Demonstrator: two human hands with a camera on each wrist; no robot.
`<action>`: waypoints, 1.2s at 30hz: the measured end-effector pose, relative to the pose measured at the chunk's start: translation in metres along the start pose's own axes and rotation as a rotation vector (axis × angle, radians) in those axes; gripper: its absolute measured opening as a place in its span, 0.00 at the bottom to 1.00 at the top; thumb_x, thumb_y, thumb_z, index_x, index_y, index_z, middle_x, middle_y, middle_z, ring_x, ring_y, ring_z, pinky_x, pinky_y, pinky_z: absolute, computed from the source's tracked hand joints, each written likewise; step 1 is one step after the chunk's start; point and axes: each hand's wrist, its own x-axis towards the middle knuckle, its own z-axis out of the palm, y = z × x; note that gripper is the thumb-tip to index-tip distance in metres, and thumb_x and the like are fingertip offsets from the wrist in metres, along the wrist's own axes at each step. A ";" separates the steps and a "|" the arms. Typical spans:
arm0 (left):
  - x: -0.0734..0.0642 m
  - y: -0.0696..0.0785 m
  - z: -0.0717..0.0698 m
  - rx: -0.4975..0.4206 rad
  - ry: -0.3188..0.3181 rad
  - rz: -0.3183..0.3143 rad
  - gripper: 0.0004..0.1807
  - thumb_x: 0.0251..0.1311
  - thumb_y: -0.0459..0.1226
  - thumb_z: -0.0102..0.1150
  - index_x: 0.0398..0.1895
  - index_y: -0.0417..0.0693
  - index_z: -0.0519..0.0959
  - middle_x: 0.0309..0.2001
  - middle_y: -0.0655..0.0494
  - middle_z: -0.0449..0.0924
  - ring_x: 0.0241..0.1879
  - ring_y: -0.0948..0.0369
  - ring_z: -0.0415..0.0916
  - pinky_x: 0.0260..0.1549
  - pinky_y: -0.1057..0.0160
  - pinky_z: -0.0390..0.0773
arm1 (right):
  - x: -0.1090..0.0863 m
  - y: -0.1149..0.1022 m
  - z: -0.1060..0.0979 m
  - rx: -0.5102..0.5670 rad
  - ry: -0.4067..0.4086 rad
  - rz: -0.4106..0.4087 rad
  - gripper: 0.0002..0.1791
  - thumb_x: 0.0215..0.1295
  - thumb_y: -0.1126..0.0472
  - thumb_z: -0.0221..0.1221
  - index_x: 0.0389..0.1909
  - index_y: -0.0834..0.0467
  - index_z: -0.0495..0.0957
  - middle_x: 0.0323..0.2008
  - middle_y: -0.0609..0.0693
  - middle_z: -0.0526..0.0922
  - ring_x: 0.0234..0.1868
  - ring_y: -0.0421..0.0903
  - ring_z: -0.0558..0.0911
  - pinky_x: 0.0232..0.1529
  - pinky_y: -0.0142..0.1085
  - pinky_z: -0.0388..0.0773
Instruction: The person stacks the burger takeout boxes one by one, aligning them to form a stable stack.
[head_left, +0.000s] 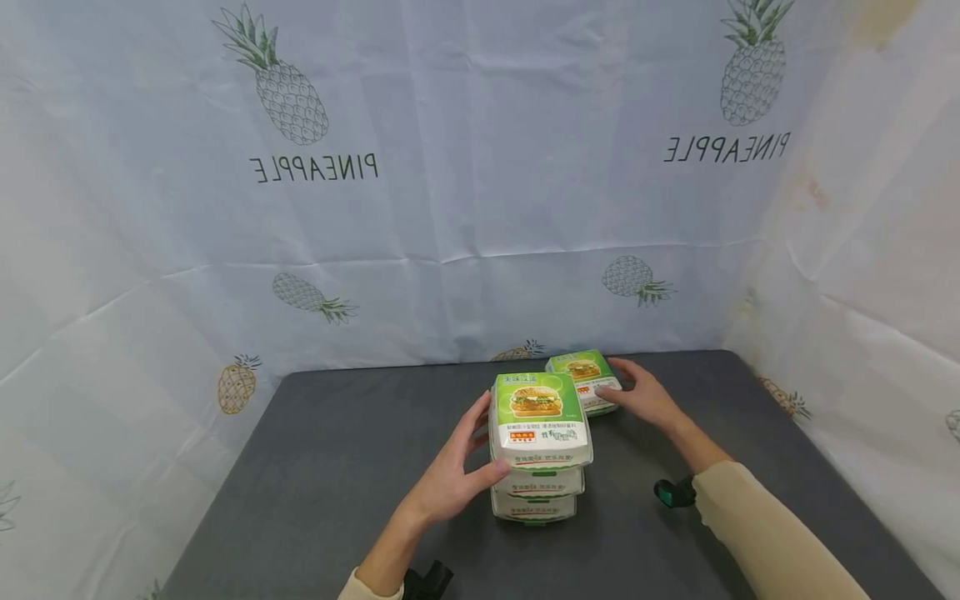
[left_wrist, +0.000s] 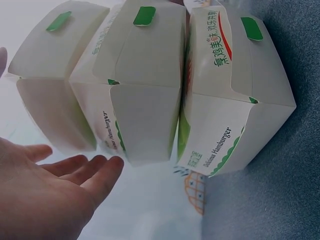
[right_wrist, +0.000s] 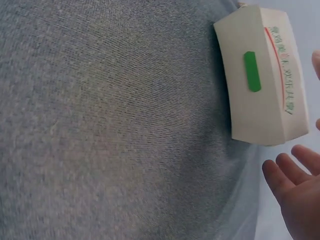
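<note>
Three white and green hamburger boxes stand in a stack; the top box (head_left: 538, 421) shows a burger picture on its lid. Below it are the middle box (left_wrist: 150, 115) and the bottom box (left_wrist: 220, 130), which rests on the table. My left hand (head_left: 450, 479) is beside the stack's left side, its thumb near the top box's front corner and its fingers loosely extended. Farther back, a separate hamburger box (head_left: 588, 375) lies on the table. Along its right side is my right hand (head_left: 645, 398), thumb toward the front and fingers spread at the side.
The dark grey table (head_left: 360, 467) ends at a pale pineapple-print cloth (head_left: 465, 200) behind, close to the separate box. Similar cloth hangs on both sides. A black wrist strap piece (head_left: 675, 492) sticks out by the right sleeve (head_left: 757, 525).
</note>
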 end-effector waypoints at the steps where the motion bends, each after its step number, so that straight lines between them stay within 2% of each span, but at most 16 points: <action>1: 0.000 0.000 0.000 0.001 -0.001 0.000 0.49 0.72 0.46 0.59 0.84 0.50 0.38 0.81 0.56 0.41 0.78 0.54 0.47 0.72 0.43 0.57 | 0.001 0.001 0.001 0.008 -0.005 -0.003 0.48 0.67 0.45 0.66 0.78 0.66 0.55 0.69 0.70 0.66 0.66 0.67 0.68 0.53 0.57 0.76; 6: 0.001 0.001 0.001 0.006 -0.003 0.000 0.49 0.73 0.46 0.58 0.84 0.51 0.38 0.81 0.56 0.42 0.78 0.55 0.48 0.72 0.44 0.58 | 0.005 0.006 0.005 0.031 -0.029 -0.037 0.49 0.66 0.49 0.68 0.78 0.67 0.54 0.61 0.69 0.72 0.55 0.60 0.76 0.45 0.45 0.77; 12: 0.001 0.001 0.001 0.009 -0.005 0.004 0.48 0.72 0.46 0.58 0.84 0.55 0.38 0.81 0.57 0.42 0.78 0.56 0.48 0.72 0.45 0.58 | 0.005 0.007 0.007 0.054 -0.062 -0.059 0.52 0.65 0.51 0.70 0.79 0.68 0.51 0.58 0.70 0.72 0.48 0.55 0.78 0.43 0.42 0.77; 16: 0.001 0.002 0.001 0.007 -0.001 0.007 0.48 0.72 0.46 0.58 0.84 0.54 0.38 0.81 0.57 0.42 0.78 0.56 0.48 0.72 0.45 0.58 | 0.005 0.006 0.007 0.052 -0.055 -0.041 0.52 0.65 0.50 0.70 0.79 0.66 0.52 0.59 0.69 0.73 0.48 0.54 0.78 0.45 0.43 0.76; 23: 0.001 0.002 0.000 0.014 0.002 0.005 0.49 0.72 0.46 0.58 0.84 0.49 0.38 0.81 0.57 0.43 0.78 0.56 0.49 0.72 0.44 0.58 | 0.005 0.007 0.009 0.014 -0.024 -0.039 0.51 0.64 0.49 0.70 0.78 0.65 0.55 0.62 0.70 0.73 0.51 0.57 0.78 0.46 0.44 0.75; 30: 0.000 0.002 0.000 0.022 0.009 -0.002 0.48 0.72 0.45 0.59 0.84 0.51 0.39 0.81 0.57 0.43 0.78 0.56 0.49 0.72 0.44 0.58 | 0.004 0.009 0.013 0.030 -0.009 -0.045 0.50 0.64 0.51 0.71 0.79 0.65 0.55 0.60 0.70 0.75 0.49 0.56 0.79 0.43 0.42 0.75; 36: -0.001 0.001 0.000 0.017 0.008 -0.011 0.48 0.72 0.45 0.58 0.84 0.55 0.39 0.81 0.58 0.43 0.78 0.56 0.48 0.72 0.45 0.58 | 0.000 0.007 0.017 -0.027 0.017 -0.004 0.51 0.62 0.46 0.71 0.78 0.63 0.58 0.62 0.70 0.74 0.51 0.56 0.78 0.44 0.41 0.73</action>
